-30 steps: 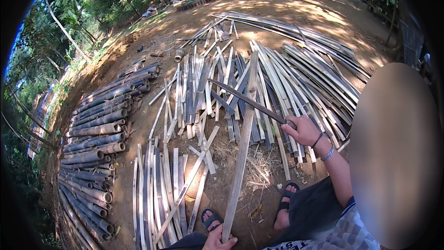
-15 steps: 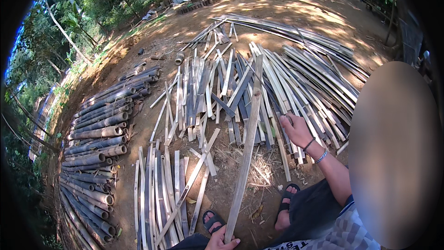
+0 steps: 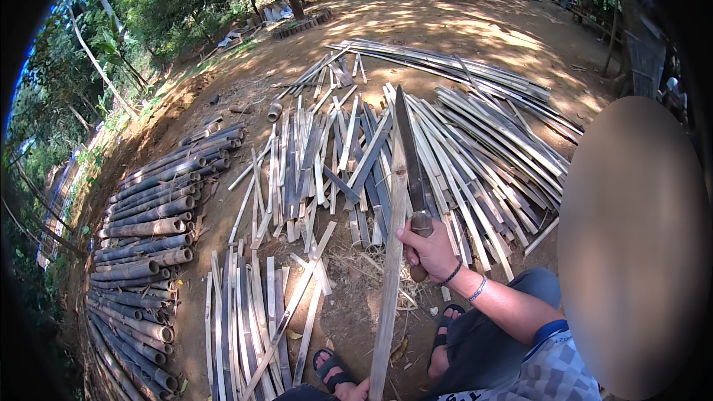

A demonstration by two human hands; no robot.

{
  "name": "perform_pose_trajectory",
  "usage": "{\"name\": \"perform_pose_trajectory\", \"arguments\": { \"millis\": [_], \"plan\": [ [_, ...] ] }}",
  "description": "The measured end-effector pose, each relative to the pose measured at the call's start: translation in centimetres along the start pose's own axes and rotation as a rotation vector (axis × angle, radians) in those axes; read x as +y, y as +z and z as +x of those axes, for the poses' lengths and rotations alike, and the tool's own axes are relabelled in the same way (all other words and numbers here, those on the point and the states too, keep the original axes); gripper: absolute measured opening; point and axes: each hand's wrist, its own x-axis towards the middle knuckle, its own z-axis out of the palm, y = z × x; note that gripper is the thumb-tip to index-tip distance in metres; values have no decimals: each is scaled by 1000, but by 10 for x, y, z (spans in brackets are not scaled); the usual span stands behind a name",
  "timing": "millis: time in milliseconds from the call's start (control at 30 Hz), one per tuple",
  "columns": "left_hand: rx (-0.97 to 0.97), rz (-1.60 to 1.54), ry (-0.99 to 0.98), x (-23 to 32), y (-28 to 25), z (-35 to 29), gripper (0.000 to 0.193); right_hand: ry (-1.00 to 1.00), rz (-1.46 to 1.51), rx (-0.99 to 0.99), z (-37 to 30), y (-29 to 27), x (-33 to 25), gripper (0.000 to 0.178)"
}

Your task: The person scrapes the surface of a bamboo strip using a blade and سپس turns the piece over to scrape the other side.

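Note:
A long bamboo slat [image 3: 392, 252] stands tilted in front of me, its lower end running past the bottom edge. My left hand [image 3: 356, 390] is closed around that low end, mostly cut off by the picture's edge. Closed round the dark wooden handle of a machete [image 3: 413, 152] is my right hand [image 3: 433, 251]. The dark, long blade points up and away, along the right side of the slat; whether blade and slat touch, I cannot tell. The thumb of this hand reaches the slat's edge.
Split bamboo strips [image 3: 475, 178] lie heaped ahead and to the right, with a smaller bundle [image 3: 252, 319] near my left foot. Dark round bamboo poles [image 3: 148, 230] are stacked at the left. Thin shavings [image 3: 371, 271] cover the ground before my sandalled feet.
My right hand has come down and left, toward the slat, and the machete's blade now shows clearly. The slat's upper end has shifted slightly left; my left hand sits lower in view.

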Motion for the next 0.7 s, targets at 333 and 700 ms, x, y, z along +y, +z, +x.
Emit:
{"name": "perform_pose_trajectory", "arguments": {
  "millis": [333, 700],
  "plan": [
    [219, -167, 179, 50, -13, 83, 36, 71, -125, -70, -62, 53, 16, 19],
    [369, -131, -60, 27, -61, 50, 21, -408, -933, -406, -22, 3, -30, 34]
  ]
}}
